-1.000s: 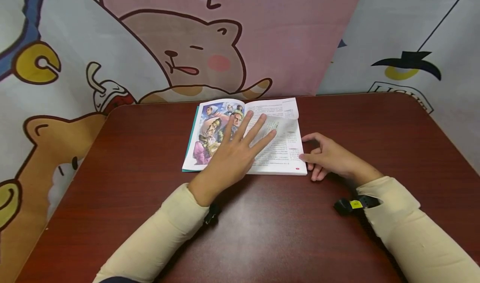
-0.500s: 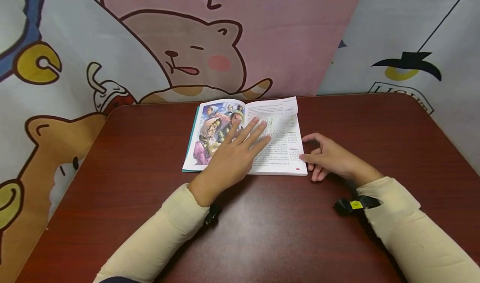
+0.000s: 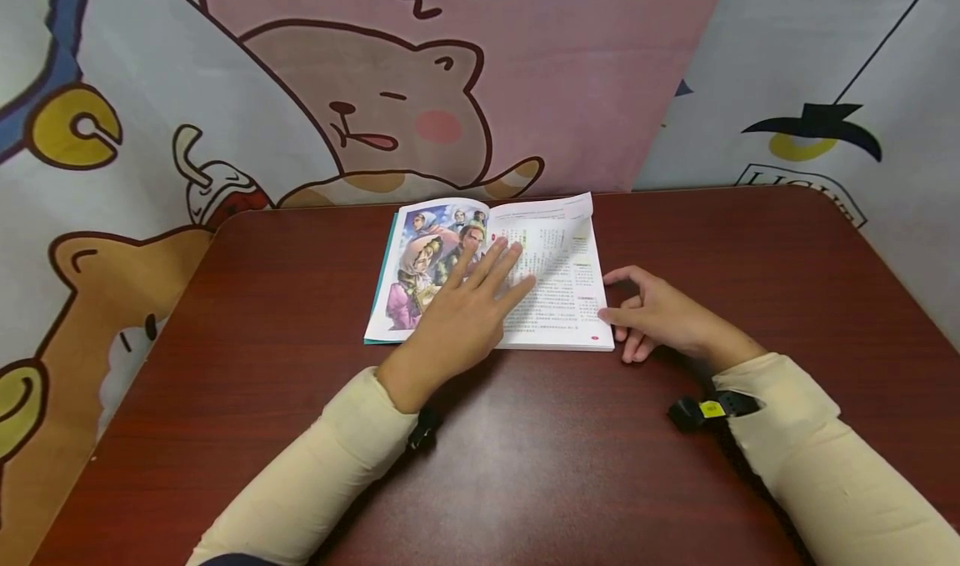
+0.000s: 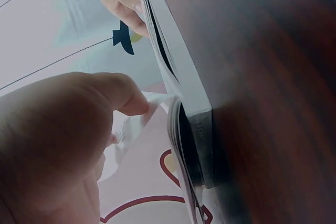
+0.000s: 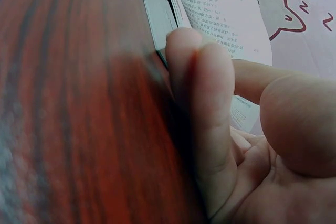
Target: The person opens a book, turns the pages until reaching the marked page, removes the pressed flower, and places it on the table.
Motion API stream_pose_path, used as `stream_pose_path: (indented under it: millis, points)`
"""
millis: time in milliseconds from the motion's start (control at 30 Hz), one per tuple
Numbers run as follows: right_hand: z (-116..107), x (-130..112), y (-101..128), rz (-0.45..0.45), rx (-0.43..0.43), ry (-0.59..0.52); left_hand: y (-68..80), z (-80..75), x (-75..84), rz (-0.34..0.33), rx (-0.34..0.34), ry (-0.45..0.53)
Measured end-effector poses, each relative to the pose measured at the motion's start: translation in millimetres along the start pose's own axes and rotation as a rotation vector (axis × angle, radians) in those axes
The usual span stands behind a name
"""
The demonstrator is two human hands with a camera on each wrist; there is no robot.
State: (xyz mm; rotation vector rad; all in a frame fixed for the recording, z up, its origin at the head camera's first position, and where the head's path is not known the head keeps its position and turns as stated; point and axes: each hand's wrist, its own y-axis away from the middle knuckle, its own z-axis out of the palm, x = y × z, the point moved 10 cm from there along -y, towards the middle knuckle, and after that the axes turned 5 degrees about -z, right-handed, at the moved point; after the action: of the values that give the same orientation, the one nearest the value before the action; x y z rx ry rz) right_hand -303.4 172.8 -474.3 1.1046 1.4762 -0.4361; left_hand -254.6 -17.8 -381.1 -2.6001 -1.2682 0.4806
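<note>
An open book (image 3: 558, 299) lies at the far middle of the dark red table (image 3: 525, 466), a colour picture on its left page and print on the right. My left hand (image 3: 480, 287) lies flat across the spine, its straight fingers pressing on the right page. In the left wrist view the left hand (image 4: 58, 140) touches a curling leaf beside the book's stacked page edges (image 4: 184, 87). My right hand (image 3: 637, 309) rests on the table with loosely curled fingers against the book's right edge. In the right wrist view its fingers (image 5: 210, 103) sit against the book's edge (image 5: 157, 14).
A cloth backdrop with cartoon animals (image 3: 375, 107) hangs right behind the table's far edge. Black wrist straps (image 3: 705, 409) sit on both cream sleeves. Bare tabletop stretches left, right and in front of the book.
The lifted right-hand page has settled flatter onto the book. My left hand's fingers have drawn together and slid back a little toward the spine. The right hand has not moved.
</note>
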Motion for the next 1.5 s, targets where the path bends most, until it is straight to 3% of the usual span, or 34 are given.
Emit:
stream_pose_path:
  millis: [233, 867, 1500]
  points:
    - [0.3, -1.3, 0.0, -0.005, 0.006, -0.001, 0.8, 2.0, -2.0, -0.010, -0.007, 0.025]
    - [0.3, 0.3, -1.0, 0.000, 0.002, -0.005, 2.0, 8.8, -6.8, -0.065, -0.101, 0.068]
    - [0.4, 1.3, -0.5, -0.002, 0.007, -0.013, 4.2, 6.5, -2.7, -0.032, -0.071, 0.106]
